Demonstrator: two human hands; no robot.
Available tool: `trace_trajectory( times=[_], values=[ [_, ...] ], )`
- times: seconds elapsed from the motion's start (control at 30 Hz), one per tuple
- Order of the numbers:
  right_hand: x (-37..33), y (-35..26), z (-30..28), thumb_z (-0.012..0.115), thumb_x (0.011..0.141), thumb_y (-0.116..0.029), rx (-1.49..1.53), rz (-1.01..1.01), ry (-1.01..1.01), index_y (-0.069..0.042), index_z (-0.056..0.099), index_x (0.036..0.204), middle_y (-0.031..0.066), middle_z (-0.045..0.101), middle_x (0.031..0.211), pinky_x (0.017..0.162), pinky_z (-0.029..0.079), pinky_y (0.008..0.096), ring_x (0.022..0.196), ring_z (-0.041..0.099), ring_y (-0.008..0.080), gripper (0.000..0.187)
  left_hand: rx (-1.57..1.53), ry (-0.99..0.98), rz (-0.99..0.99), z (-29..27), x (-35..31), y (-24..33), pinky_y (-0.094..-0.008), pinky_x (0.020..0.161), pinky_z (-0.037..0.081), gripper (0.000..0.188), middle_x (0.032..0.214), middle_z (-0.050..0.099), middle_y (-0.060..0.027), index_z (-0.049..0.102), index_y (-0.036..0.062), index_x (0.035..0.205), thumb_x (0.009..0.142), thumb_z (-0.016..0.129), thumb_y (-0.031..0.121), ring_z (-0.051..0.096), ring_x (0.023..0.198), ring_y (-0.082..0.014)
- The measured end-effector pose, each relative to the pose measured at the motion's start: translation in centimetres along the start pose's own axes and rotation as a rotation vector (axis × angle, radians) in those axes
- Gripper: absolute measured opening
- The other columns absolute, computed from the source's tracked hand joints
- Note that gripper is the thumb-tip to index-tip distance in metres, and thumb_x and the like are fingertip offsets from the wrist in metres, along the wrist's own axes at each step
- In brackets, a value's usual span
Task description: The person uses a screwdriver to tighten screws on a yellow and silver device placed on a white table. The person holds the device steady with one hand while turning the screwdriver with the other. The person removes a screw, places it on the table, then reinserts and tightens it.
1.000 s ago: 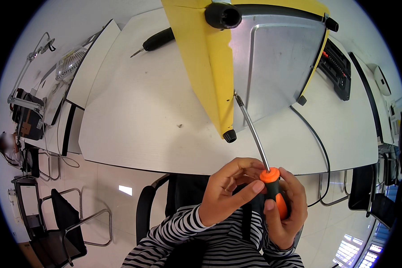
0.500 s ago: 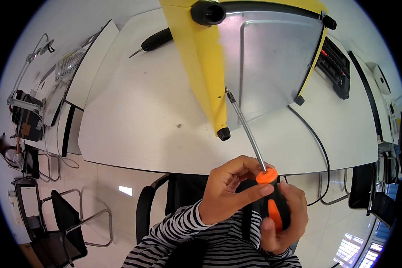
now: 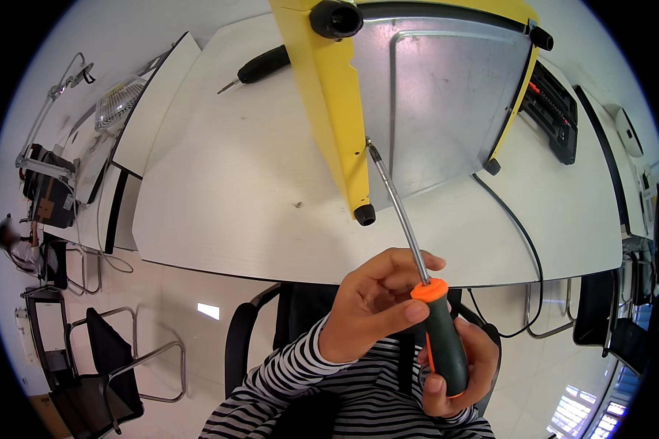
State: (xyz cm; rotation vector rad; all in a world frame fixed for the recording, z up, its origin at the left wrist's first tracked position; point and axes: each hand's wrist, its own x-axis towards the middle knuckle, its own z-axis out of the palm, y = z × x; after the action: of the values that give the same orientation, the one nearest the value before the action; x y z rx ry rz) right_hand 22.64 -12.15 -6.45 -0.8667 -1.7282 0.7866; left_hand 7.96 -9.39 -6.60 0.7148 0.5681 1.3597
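Gripping the lower half of the handle, the right hand has its fingers and thumb curled around a green-and-orange screwdriver, closed to about the handle's thickness. The left hand is at the upper end of that handle, fingers part-curled, its thumb just under the orange collar and its other fingers beside and behind the metal shaft; whether it closes on the tool, I cannot tell. Striped sleeves reach back from both hands.

From the grip the shaft slants up and away to the left, its tip at the border between a yellow casing and its grey metal panel. What lies under the tip is too small to make out. Beyond the hands, the casing stands on a white table, the panel turned toward the grip and black feet at its corners.

Right of the grip, a dark cord curves over the table edge. Farther off to the right lies a black tool case; far ahead to the left lies a second, black-handled screwdriver. An office chair is left of the hands, and a person sits at the far left.
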Motion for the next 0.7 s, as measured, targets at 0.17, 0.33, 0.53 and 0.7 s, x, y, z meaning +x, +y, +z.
trace_trajectory(
  times=[0.17, 0.33, 0.53, 0.7],
  values=[
    [0.9, -0.1, 0.4, 0.065, 0.061, -0.015, -0.302, -0.182, -0.051, 0.004, 0.045, 0.102, 0.0119, 0.051, 0.075, 0.045, 0.043, 0.0248, 0.053, 0.052, 0.0196, 0.049, 0.078, 0.02, 0.018, -0.8, -0.4, -0.5, -0.0286, 0.068, 0.045, 0.04, 0.078, 0.056, -0.0157, 0.047, -0.0033, 0.091, 0.074, 0.06, 0.031, 0.056, 0.075, -0.0198],
    [1.1, 0.0, 0.9, 0.064, 0.057, -0.008, -0.608, -0.265, -0.019, -0.008, 0.05, 0.107, 0.0088, 0.048, 0.075, 0.046, 0.043, 0.0248, 0.057, 0.05, 0.0197, 0.052, 0.22, 0.082, 0.031, -0.6, -0.4, -0.3, -0.0282, 0.066, 0.044, 0.037, 0.077, 0.056, -0.0148, 0.05, -0.0038, 0.083, 0.076, 0.057, 0.032, 0.055, 0.072, -0.0187],
    [1.5, -0.3, 0.7, 0.065, 0.056, -0.006, -0.656, -0.291, -0.011, -0.011, 0.052, 0.105, 0.0089, 0.048, 0.077, 0.048, 0.043, 0.0239, 0.059, 0.05, 0.0185, 0.051, 0.227, 0.037, -0.039, -0.4, 0.0, 0.4, -0.0285, 0.066, 0.044, 0.04, 0.076, 0.056, -0.0138, 0.051, -0.0053, 0.083, 0.077, 0.056, 0.034, 0.054, 0.071, -0.0188],
    [1.9, -0.7, 0.0, 0.073, 0.057, -0.014, -0.185, -0.095, -0.074, -0.003, 0.046, 0.104, 0.0129, 0.049, 0.083, 0.053, 0.044, 0.0235, 0.064, 0.053, 0.0173, 0.055, 0.053, -0.028, -0.089, -0.1, 0.0, 0.4, -0.0298, 0.067, 0.044, 0.046, 0.078, 0.055, -0.0138, 0.052, -0.0045, 0.085, 0.076, 0.054, 0.041, 0.054, 0.074, -0.02]
  ],
)
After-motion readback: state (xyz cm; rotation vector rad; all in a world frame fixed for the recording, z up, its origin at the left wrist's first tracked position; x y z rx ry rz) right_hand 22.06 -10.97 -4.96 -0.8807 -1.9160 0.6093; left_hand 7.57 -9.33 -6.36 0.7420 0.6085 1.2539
